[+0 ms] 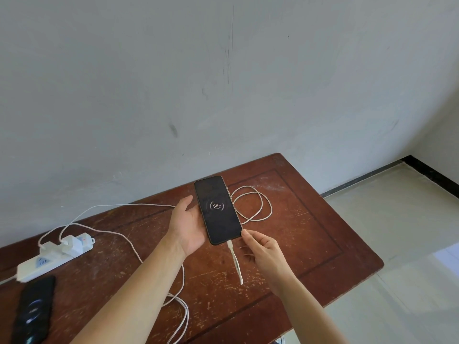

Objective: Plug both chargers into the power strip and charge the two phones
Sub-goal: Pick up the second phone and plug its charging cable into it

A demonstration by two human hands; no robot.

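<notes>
My left hand (187,225) holds a black phone (218,209) from below, above the table; its lit screen reads 54 %. A white cable plug (229,245) is seated in the phone's bottom port. My right hand (260,254) is beside that plug, with fingertips touching the phone's lower right corner and fingers loosely apart. A white power strip (49,258) lies at the left with two white chargers (68,244) plugged in. A second black phone (33,309) lies face up at the lower left. White cables (253,204) loop across the table.
The brown wooden table (310,244) stands against a grey wall (223,83). Its right and front edges drop to a pale tiled floor (397,269). Another cable loop (178,316) hangs near the front edge under my left forearm.
</notes>
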